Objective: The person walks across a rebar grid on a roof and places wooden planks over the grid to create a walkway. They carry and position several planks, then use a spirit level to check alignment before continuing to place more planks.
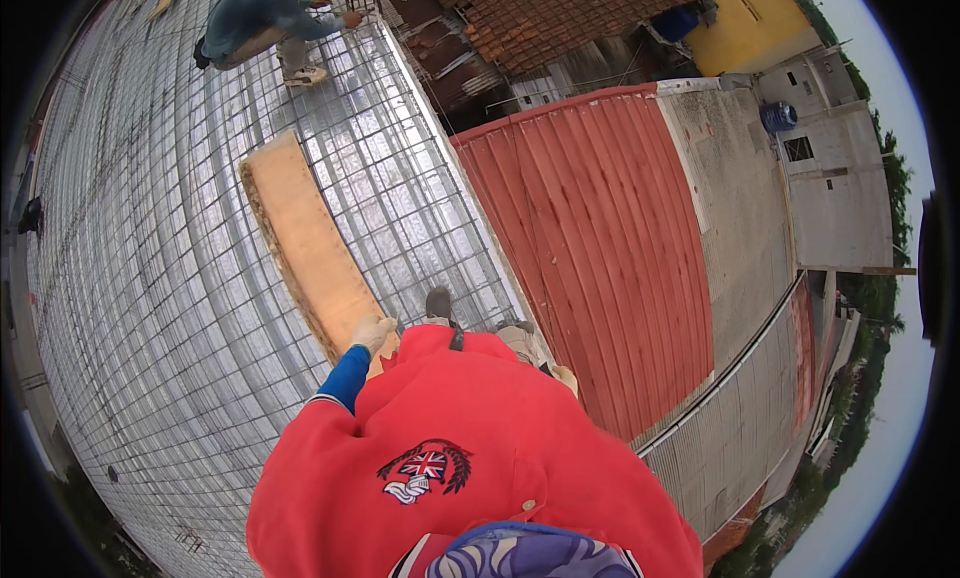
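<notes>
1. Right now your left hand (pixel 373 331), gloved in pale cloth below a blue cuff, sits at the near end of the long wooden plank (pixel 305 240); its fingers curl over that end, gripping it as far as you can see.
2. That plank runs up and to the left, away from you, its long axis pointing toward the crouching person (pixel 262 23) at the far edge of the rebar mesh deck (pixel 150 278).
3. Your right hand (pixel 566 377) barely peeks out past your red shirt (pixel 470 458), well apart from the plank; you cannot tell whether it is open or closed.
4. So the left hand is clearly the nearer one, with your shoe (pixel 438 304) just beside the plank's end.
</notes>
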A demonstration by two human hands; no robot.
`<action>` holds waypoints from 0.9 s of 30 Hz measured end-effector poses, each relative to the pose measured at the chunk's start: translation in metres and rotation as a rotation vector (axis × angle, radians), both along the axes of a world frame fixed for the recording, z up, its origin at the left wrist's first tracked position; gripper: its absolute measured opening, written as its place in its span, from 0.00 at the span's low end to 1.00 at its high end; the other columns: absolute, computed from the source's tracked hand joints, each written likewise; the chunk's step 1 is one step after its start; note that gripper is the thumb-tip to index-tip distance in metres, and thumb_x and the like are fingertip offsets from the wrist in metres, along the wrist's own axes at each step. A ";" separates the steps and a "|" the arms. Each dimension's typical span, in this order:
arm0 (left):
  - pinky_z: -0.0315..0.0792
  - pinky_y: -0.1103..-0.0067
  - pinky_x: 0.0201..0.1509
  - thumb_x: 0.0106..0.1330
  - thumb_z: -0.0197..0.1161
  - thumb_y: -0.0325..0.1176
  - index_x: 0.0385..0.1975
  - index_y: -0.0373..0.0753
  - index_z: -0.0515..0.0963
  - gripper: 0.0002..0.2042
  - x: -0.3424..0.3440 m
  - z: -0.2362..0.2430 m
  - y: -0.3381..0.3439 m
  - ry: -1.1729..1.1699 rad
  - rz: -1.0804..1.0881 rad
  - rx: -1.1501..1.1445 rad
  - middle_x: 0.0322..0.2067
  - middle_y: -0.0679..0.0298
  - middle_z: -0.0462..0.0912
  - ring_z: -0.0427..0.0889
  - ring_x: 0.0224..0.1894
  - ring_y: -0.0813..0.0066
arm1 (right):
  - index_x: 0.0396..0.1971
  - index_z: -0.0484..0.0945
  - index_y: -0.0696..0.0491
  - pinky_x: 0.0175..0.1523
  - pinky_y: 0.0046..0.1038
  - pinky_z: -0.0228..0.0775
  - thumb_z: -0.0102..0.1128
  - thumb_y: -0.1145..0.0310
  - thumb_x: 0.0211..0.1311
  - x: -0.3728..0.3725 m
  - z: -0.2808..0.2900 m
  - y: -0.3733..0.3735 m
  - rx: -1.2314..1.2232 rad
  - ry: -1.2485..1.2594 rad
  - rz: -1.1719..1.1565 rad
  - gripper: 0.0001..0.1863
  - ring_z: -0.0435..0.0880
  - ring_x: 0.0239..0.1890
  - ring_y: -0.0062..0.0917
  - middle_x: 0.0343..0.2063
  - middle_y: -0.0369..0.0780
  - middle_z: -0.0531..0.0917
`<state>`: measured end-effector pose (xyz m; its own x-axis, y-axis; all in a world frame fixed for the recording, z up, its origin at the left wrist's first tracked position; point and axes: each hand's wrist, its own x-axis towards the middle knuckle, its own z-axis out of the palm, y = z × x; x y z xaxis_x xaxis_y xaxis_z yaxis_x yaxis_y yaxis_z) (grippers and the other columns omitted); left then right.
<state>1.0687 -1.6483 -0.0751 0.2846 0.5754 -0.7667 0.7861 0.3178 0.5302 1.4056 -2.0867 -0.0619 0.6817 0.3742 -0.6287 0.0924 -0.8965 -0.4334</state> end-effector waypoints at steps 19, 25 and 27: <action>0.64 0.82 0.26 0.73 0.69 0.38 0.36 0.40 0.81 0.09 0.026 0.070 0.005 0.134 -0.150 -0.189 0.26 0.75 0.78 0.71 0.23 0.86 | 0.60 0.84 0.61 0.56 0.41 0.81 0.71 0.46 0.66 -0.093 0.024 -0.028 -0.111 0.123 -0.727 0.35 0.92 0.48 0.46 0.44 0.54 0.92; 0.63 0.82 0.26 0.72 0.68 0.37 0.37 0.40 0.80 0.08 0.062 0.115 -0.024 0.200 -0.194 -0.169 0.26 0.74 0.77 0.70 0.22 0.85 | 0.58 0.84 0.64 0.40 0.34 0.83 0.73 0.50 0.63 -0.126 -0.016 -0.075 -0.099 0.183 -0.748 0.34 0.93 0.35 0.32 0.40 0.50 0.92; 0.64 0.83 0.28 0.72 0.67 0.36 0.36 0.40 0.80 0.07 0.079 0.127 -0.039 0.256 -0.194 -0.116 0.26 0.74 0.78 0.72 0.24 0.86 | 0.58 0.84 0.64 0.38 0.34 0.83 0.73 0.51 0.63 -0.128 -0.026 -0.092 -0.100 0.306 -0.769 0.33 0.92 0.33 0.31 0.40 0.49 0.91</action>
